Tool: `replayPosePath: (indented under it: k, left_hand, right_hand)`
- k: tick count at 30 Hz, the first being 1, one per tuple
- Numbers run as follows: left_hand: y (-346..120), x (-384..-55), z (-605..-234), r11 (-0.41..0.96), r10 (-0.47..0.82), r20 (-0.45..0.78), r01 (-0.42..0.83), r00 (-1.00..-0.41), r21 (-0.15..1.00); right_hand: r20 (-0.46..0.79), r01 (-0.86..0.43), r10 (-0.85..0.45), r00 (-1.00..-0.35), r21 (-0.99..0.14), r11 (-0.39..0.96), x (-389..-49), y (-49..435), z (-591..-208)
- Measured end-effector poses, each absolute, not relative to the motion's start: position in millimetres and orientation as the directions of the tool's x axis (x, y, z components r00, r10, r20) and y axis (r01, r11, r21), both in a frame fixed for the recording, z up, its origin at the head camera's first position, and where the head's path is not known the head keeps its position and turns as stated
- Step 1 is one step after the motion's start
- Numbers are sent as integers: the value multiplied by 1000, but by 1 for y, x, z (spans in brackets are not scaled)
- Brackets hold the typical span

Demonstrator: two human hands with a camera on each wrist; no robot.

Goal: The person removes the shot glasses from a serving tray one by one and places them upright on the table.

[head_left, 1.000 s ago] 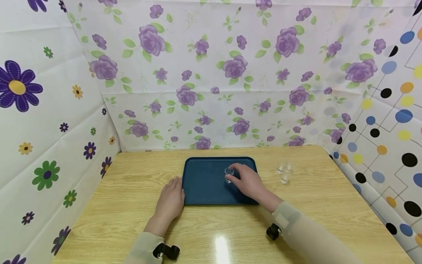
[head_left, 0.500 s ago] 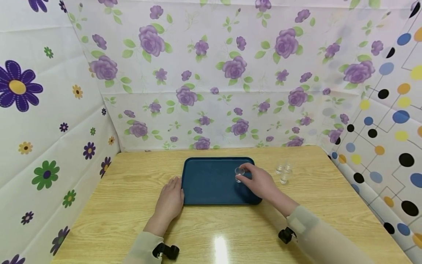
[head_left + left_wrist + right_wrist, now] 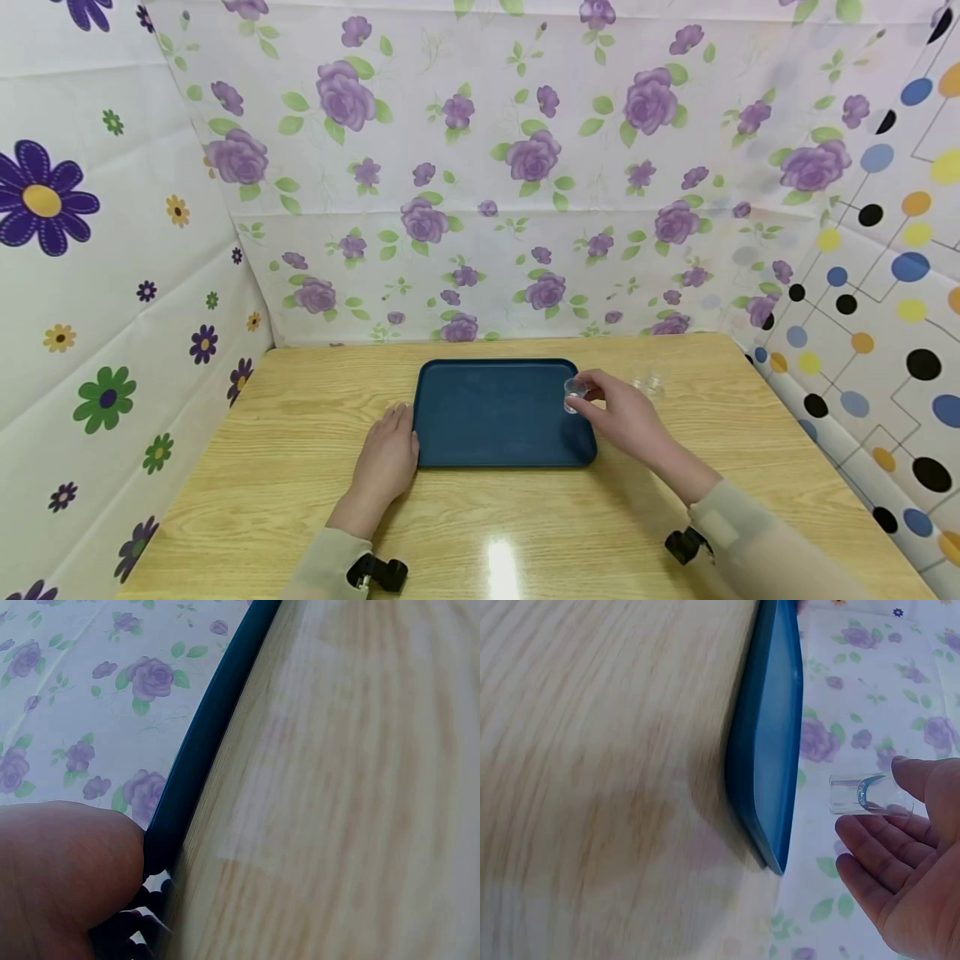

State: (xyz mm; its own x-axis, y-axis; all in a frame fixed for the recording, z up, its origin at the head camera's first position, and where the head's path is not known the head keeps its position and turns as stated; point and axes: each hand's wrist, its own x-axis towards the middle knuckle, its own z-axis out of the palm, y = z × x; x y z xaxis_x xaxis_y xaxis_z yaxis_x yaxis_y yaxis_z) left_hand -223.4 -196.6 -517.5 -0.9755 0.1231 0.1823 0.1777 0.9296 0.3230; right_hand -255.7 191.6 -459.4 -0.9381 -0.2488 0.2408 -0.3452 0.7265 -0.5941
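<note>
A small clear shot glass (image 3: 574, 396) is pinched between the thumb and fingers of my right hand (image 3: 624, 417). It is held upright above the right side of a dark blue rectangular tray (image 3: 487, 417). The right wrist view shows the glass (image 3: 866, 795) raised higher than the tray's rim (image 3: 739, 761). My left hand (image 3: 386, 454) rests flat on the table against the tray's left edge, fingers fairly straight. In the left wrist view its thumb (image 3: 75, 862) touches the tray's side (image 3: 202, 742).
More clear glasses (image 3: 651, 383) stand on the wooden table (image 3: 315, 400) to the right of the tray, partly hidden behind my right hand. Purple-flowered cloth (image 3: 465, 208) hangs at the back. Patterned cloths close off both sides.
My right hand has carried the shot glass rightward from over the tray's middle right to near its right edge, and now covers some of the standing glasses. My left hand has stayed put.
</note>
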Motion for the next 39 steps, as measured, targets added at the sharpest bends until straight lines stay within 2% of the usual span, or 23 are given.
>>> replayPosePath:
  k: [14,39]
  left_hand:
    - [-197,-222,-518,928,130,195,188,-972,322]
    - [-195,-222,-512,927,131,196,190,-972,323]
  right_hand:
    - [249,-332,-227,-941,-572,750,-244,232,-448]
    - [206,-228,-134,-969,-549,804,-232,318,-441]
